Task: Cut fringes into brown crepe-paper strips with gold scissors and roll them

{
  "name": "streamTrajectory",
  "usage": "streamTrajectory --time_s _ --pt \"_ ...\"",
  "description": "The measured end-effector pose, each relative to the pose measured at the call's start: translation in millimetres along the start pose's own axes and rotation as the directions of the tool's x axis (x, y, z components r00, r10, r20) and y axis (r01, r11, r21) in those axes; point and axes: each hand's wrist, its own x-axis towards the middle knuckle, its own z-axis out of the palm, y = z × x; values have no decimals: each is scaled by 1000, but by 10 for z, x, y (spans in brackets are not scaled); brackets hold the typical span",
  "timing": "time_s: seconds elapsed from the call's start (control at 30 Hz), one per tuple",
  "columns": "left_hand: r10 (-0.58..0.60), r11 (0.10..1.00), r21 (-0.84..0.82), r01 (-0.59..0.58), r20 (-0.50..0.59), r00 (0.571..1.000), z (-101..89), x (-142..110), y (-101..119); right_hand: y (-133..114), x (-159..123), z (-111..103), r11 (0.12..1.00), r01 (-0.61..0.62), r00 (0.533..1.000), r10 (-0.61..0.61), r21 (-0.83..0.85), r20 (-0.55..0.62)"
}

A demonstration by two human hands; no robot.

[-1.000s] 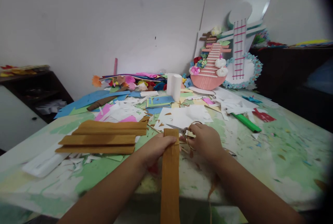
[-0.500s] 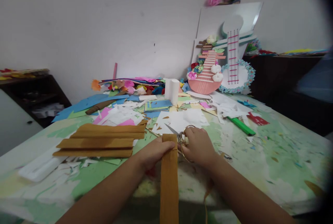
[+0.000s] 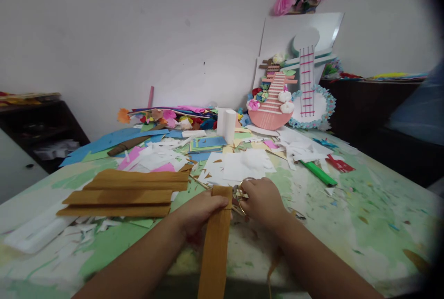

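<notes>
We take the upper end of the ochre-brown paper strip (image 3: 217, 243) as the dial centre; the strip lies in front of the body, and its free length hangs past the near table edge towards 6 to 7 o'clock. Compared with half a second ago, the scissors (image 3: 236, 191) have closed in on the strip's upper end from 3 o'clock. The blades, previously visible beyond it towards 11 o'clock, are now out of sight, and the free length has swung slightly towards 7. We judge this to be the working stage of a cut, but cannot tell whether the blades are apart or meeting.

Grip: our left hand (image 3: 196, 212), at 8 o'clock, pinches the strip with the thumb on its upper face; the fingers beneath are hidden. Our right hand (image 3: 263, 199), at 3 o'clock, holds the scissors by their thin, gold-coloured ring handles.

Materials: the strip is matt and fine-grained, apparently crepe paper, narrow and straight-sided. A crosswise line below the thumb suggests a folded end. At 9 o'clock lie matching pleated brown lengths (image 3: 121, 197), softly ridged. Flat, smooth white sheets (image 3: 248, 165) lie at 1 o'clock. A white roll (image 3: 229, 125) stands upright at 12. A slim, glossy green tube (image 3: 319, 173) lies between 2 and 3 on the mottled table (image 3: 347, 229).
</notes>
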Motion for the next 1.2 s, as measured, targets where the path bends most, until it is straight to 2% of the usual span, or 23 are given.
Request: streamTrajectory --time_s 0.07,0.17,0.27,0.33,0.4,0.5,0.57,0.7,0.8,0.9,0.97,1.0,1.03,1.07,1.1,1.2 --pt "-14 1000 -12 14 11 1000 11 -7 4 9 -4 8 999 4 999 -2 -37 48" --pt "1 1000 -24 0 28 1000 6 -4 8 9 7 -8 999 -39 998 39 -6 45" --pt "59 998 -28 -58 36 998 -29 18 -8 21 34 -33 982 -102 995 100 157 21" --pt "97 995 -34 -96 46 994 -61 39 -28 47 53 -27 933 -183 983 176 310 51" --pt "132 991 -42 -129 70 989 -91 63 -48 76 65 3 821 -256 967 222 510 127" --pt "193 981 -49 -189 92 977 -125 103 -70 88 75 75 522 -269 963 172 809 209" --pt "225 974 -42 -222 84 971 -141 128 -84 69 82 124 339 -276 960 144 900 240" --pt "245 969 -28 -244 84 966 -156 158 -115 23 103 189 102 -345 931 166 933 326" --pt "260 966 -21 -259 88 962 -163 166 -117 25 116 199 -29 -352 917 190 936 351" --pt "267 963 27 -270 72 961 -185 190 -82 53 124 193 -89 -339 910 222 937 350" --pt "310 943 144 -301 -41 950 -206 217 -50 69 130 180 -116 -326 906 246 938 345" --pt "366 914 240 -326 -147 919 -216 233 -38 72 134 170 -126 -319 904 256 939 342" --pt "438 871 356 -337 -254 862 -225 247 -33 71 137 157 -136 -314 903 263 940 340" --pt "534 811 471 -346 -356 767 -231 261 -35 65 140 142 -141 -311 902 268 940 339" --pt "614 751 551 -365 -376 694 -234 272 -44 55 142 127 -144 -309 901 272 940 338" --pt "734 608 662 -439 -258 628 -218 290 -93 16 145 95 -133 -306 907 260 943 331"
